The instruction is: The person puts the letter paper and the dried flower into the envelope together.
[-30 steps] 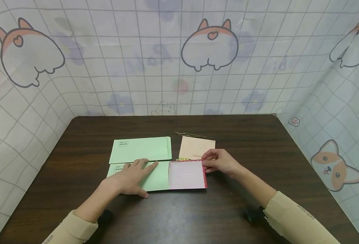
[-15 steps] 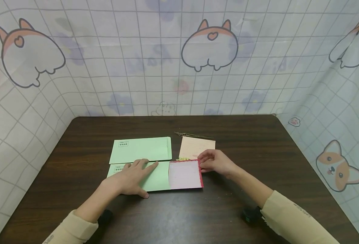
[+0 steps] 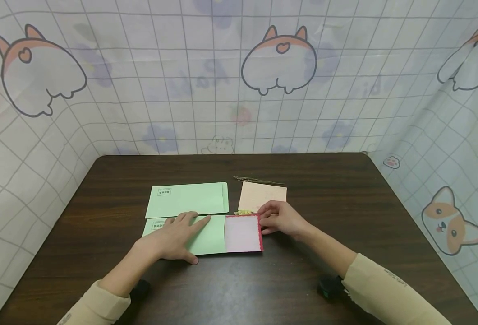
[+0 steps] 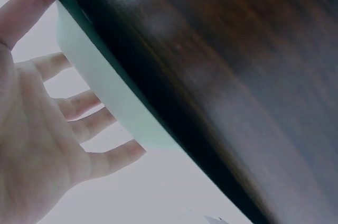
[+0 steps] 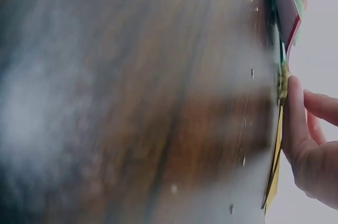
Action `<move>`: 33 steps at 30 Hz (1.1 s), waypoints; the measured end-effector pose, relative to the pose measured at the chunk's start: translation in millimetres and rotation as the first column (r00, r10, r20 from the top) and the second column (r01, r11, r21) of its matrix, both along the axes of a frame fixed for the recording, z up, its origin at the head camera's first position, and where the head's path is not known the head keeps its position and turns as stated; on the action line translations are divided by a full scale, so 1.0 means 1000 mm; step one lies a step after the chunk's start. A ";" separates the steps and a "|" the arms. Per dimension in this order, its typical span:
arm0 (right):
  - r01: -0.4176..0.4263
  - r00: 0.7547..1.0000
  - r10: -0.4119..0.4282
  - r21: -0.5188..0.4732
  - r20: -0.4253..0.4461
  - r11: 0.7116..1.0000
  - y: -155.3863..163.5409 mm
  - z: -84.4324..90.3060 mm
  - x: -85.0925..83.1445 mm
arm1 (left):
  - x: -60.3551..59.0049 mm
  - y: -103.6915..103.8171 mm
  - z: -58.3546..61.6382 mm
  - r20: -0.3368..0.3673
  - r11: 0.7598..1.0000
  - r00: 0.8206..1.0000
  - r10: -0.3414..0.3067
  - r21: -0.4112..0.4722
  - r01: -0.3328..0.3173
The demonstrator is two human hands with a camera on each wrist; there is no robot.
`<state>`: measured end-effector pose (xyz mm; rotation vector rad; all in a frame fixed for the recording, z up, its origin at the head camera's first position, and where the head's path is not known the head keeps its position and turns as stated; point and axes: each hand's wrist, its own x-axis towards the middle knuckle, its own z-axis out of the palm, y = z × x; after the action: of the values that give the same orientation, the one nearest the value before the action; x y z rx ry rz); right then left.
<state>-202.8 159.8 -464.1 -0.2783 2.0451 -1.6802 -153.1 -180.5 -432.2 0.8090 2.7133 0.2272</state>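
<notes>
L hand point(image 3: 174, 239): flat, fingers straight, pressing envelope point(image 3: 210, 237).
R hand point(image 3: 281, 219): pinching pink card point(image 3: 243, 233) edge, card half in.

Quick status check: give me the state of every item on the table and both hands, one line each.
Near green paper envelope: flat, pink card partly inside.
Pink red-edged card: part still sticking out of the envelope.
Far green paper envelope: flat, untouched.
Peach paper card: flat, untouched.
Dried twig: lying behind the peach card.
Left hand: pressing flat on the near envelope.
Right hand: holding the pink card's right edge.
</notes>
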 end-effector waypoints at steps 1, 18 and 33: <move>-0.002 1.000 0.002 -0.001 -0.002 1.000 -0.001 0.000 0.000 | 0.000 0.000 0.000 -0.001 1.000 1.000 -0.001 0.001 0.001; -0.045 0.999 0.045 -0.034 0.001 0.998 -0.021 0.003 0.003 | 0.000 -0.001 0.000 0.000 1.000 1.000 -0.008 0.008 0.008; -0.106 0.994 0.107 -0.081 0.005 0.991 -0.033 0.007 0.006 | 0.000 0.000 -0.001 -0.007 1.000 1.000 -0.004 0.023 0.004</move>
<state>-196.4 126.6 -457.4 -0.3987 1.9230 -1.6978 -153.5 -180.8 -433.4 0.8228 2.7204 0.2563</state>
